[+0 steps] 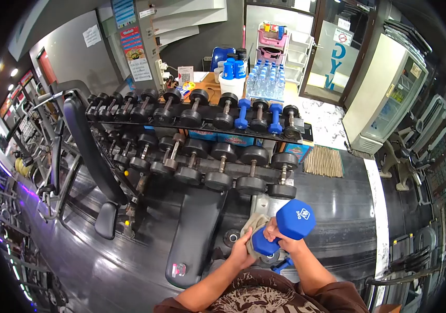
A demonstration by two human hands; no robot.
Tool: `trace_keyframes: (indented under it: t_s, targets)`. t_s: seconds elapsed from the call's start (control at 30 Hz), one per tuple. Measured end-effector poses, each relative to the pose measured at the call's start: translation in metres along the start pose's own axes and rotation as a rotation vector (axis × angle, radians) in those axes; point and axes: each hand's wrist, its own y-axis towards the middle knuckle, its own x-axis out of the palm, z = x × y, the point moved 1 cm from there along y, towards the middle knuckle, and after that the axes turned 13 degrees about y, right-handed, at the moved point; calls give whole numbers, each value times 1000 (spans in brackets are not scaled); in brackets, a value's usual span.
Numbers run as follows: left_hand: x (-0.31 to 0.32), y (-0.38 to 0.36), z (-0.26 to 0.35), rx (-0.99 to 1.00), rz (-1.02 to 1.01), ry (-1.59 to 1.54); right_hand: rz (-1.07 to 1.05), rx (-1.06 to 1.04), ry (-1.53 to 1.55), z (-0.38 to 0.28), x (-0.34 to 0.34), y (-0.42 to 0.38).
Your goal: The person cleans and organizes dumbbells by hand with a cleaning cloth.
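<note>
My right hand (275, 233) is wrapped round the handle of a blue hexagonal dumbbell (295, 219), which I hold up at a tilt in front of my body. One head, with white print, faces up and to the right. With my left hand (242, 251) I hold a beige cloth (255, 223) against the dumbbell's lower head; some of its fingers are hidden behind the cloth. Below, close to my body, another blue dumbbell (283, 265) is partly visible near the floor.
A two-tier rack carries several black dumbbells (250, 169) and two blue ones (242, 114). A black bench (194, 229) with a small pink-labelled item (178, 269) stands left of me. Behind the rack, water bottles (266, 83) stand on a counter. A glass-door fridge (390, 94) is at right.
</note>
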Motion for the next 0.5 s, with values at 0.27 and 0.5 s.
trace_keyframes:
  t_s: [0.27,0.5]
  targets:
    - [17,-30,84,22,-102,89,136,-526,160,-43,57,55]
    - [-26,-24,149,101,-144,30,105,-633,233,-52,59,96]
